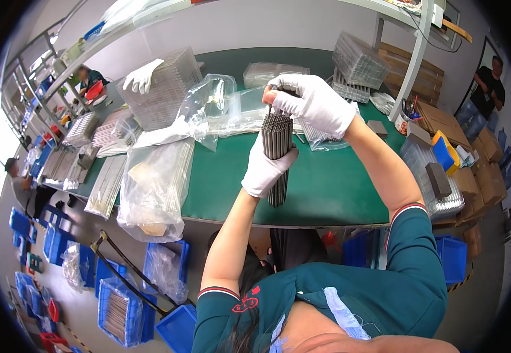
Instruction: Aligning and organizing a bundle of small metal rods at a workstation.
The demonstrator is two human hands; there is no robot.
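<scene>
My left hand (267,170), in a white glove, is wrapped round a thick bundle of thin dark grey metal rods (277,138). The bundle stands nearly upright over the front part of the green table (332,191), its packed rod ends facing up. Just above it, my right hand (314,101), gloved too with bare fingertips showing, is closed in a pinch. A thin dark rod (270,109) seems to rise from the bundle into that pinch; the glove hides most of it.
Left of the bundle lies a clear plastic bag (156,182) of long pieces. Stacked clear trays (170,88) carry a white glove (142,76). More trays (358,62) stand back right, by a shelf post (414,59). Blue crates (120,315) sit on the floor. Other people are farther off.
</scene>
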